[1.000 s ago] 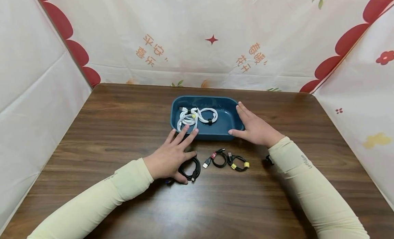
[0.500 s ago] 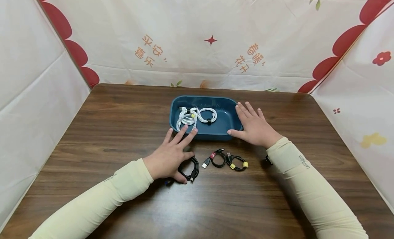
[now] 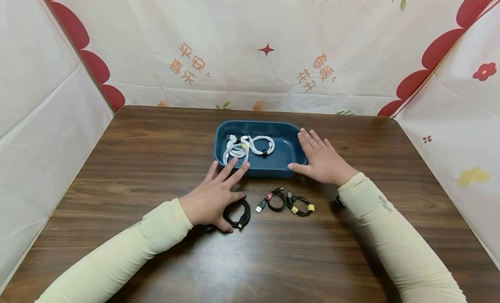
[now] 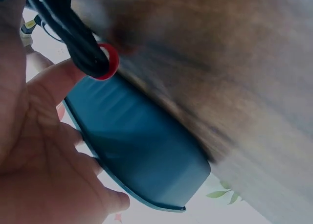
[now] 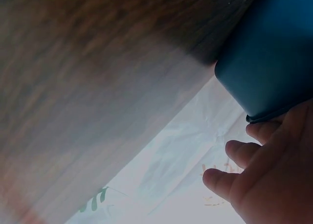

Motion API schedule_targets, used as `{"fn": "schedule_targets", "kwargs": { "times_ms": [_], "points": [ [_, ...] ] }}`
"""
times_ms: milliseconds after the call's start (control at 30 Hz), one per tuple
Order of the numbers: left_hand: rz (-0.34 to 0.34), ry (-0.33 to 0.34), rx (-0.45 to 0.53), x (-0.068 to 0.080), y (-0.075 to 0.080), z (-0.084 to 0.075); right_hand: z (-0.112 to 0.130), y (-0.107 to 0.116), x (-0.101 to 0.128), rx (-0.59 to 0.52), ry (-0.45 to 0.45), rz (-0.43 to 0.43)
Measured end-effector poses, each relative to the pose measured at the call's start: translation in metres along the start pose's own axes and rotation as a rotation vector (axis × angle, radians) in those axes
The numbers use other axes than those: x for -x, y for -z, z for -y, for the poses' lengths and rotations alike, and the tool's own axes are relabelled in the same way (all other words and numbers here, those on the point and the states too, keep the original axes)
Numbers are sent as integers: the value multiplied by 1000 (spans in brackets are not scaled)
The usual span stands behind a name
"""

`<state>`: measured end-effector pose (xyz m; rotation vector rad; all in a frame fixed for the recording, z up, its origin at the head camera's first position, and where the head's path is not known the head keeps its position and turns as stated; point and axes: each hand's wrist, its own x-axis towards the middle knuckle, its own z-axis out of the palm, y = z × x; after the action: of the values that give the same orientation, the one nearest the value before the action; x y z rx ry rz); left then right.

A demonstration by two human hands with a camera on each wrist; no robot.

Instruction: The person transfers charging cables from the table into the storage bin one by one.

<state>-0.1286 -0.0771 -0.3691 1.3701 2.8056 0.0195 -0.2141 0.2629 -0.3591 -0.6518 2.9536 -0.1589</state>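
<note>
A smooth, round-cornered blue plastic tray (image 3: 287, 166) is being touched on the dark wood-grain table (image 3: 156, 146) by two flat, straight-fingered hands: the left hand (image 3: 214, 197) at its near rim, the right hand (image 3: 322, 162) at its side. Coiled white cables (image 3: 248, 146) are lying inside.

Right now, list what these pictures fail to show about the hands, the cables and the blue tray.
- Coiled black cable: head view, the left hand covers its near side.
- Small dark object: head view, mostly behind the right sleeve.
- Dark blue plastic tray: both wrist views show only its outer wall; wood grain there is blurred.
- White cable bundles: head view, connector types too small.
- Right hand: its palm is unseen.
</note>
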Motion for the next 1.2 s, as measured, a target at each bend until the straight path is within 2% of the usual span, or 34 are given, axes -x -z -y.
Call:
{"fn": "schedule_targets", "kwargs": {
  "times_ms": [200,467,767,967,1200],
  "points": [
    [14,-2,-13,-1,1,1,0,0,1,-7,2,6],
    [-17,2,-15,-4,0,3,-2,0,0,-13,5,2],
    [-40,-10,62,-3,2,5,-2,-1,0,-28,10,-1],
    [-106,-45,118,-6,8,6,-3,-1,0,-27,19,-6],
    [-165,-100,98,-11,16,8,-5,-4,-1,-42,26,4]
  ]
}}
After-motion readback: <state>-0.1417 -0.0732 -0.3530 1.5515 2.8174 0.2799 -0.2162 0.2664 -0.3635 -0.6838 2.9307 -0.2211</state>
